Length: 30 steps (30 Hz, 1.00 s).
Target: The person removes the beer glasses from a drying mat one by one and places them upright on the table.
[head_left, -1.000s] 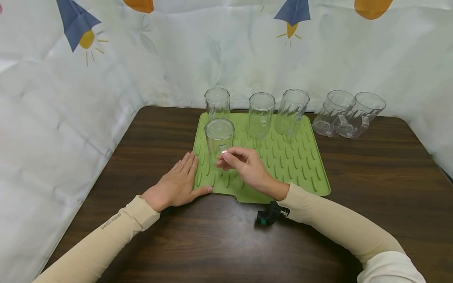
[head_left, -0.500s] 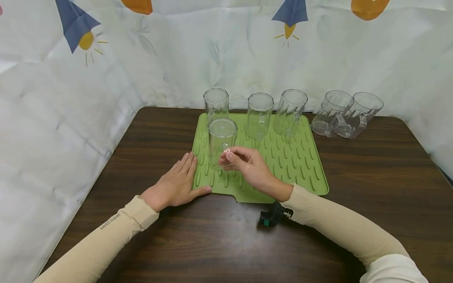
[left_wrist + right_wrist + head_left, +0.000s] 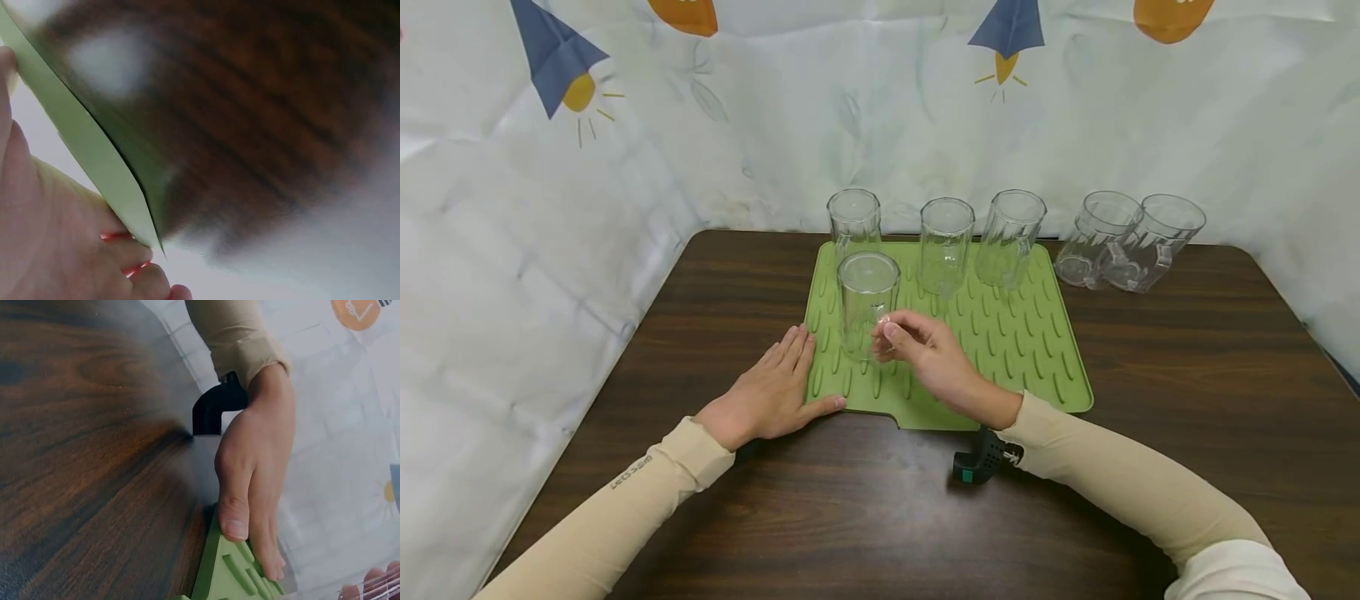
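Observation:
A clear glass mug [image 3: 859, 304] stands upside down on the front left of the green ridged mat [image 3: 1030, 367]. My right hand [image 3: 932, 358] pinches its handle between thumb and curled fingers; the handle is partly hidden behind them. Those fingertips and a strip of ridged glass show at the lower right corner of the right wrist view. Flat along the mat's front left corner lies my left hand [image 3: 767, 387], fingers straight and thumb spread over the front edge. In the left wrist view, the left hand [image 3: 56, 231] touches the mat's green edge [image 3: 87, 137].
Three glass mugs stand along the back of the mat: one mug [image 3: 854, 221] at left, another [image 3: 946, 250] mid-mat, a third [image 3: 1011, 242] beside it. Two more mugs [image 3: 1093, 242] overlap on the dark wooden table [image 3: 850, 508] at right. A patterned cloth [image 3: 775, 108] hangs behind.
The glass mug has shifted slightly right on the mat, its handle coming round a little to the right with my right hand. The left hand stays in place.

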Available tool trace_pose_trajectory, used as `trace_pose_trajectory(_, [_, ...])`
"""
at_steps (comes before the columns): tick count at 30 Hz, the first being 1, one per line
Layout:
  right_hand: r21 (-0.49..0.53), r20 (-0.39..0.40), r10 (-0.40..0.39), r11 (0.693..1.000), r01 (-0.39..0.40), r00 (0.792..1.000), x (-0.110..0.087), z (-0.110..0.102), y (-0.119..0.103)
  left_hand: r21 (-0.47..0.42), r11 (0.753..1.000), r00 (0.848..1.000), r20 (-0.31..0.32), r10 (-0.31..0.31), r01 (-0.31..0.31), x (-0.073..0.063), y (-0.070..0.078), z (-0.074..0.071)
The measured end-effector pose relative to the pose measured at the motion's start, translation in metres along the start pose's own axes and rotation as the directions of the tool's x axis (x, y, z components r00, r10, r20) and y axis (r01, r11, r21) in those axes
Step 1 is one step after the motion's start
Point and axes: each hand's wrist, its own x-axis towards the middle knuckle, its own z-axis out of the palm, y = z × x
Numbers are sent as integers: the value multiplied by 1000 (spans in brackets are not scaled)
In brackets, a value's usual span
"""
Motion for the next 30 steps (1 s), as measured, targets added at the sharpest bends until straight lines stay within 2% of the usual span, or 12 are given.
trace_pose_trajectory(4, [25, -21, 24, 999, -23, 1000, -1, -1, -3, -4, 1000, 1000, 5, -2, 2, 0, 0, -1])
trace_pose_trajectory(12, [71, -54, -8, 997, 12, 999, -4, -7, -13, -5, 1000, 1000, -2, 14, -14, 0, 0, -2])
trace_pose_trajectory(22, [76, -25, -17, 997, 18, 1000, -11, -14, -18, -4, 1000, 1000, 3, 16, -16, 0, 2, -3])
trace_pose_trajectory(30, [33, -5, -42, 999, 42, 999, -15, -20, -25, -20, 1000, 1000, -9, 11, -12, 1, -2, -1])
